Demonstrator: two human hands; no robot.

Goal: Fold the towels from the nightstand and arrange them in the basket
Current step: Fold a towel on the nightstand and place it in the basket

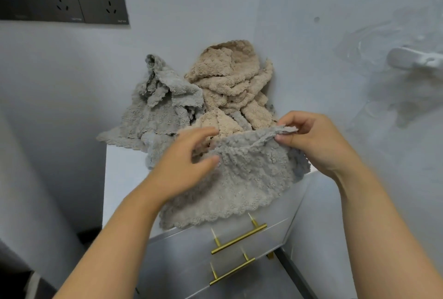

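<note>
Soft, even, cool light; weak shadows, blurred edges and wide-angle bending of straight lines.

Grey towels and beige towels top a white nightstand with brass handles.

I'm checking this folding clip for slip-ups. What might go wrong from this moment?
The right hand pinches only one edge of the grey scalloped fleece towel, while the left hand is open, so it may slide off the white nightstand, whose front edge it reaches. Lifting it might also drag the heaped beige fleece towels behind it.
</note>
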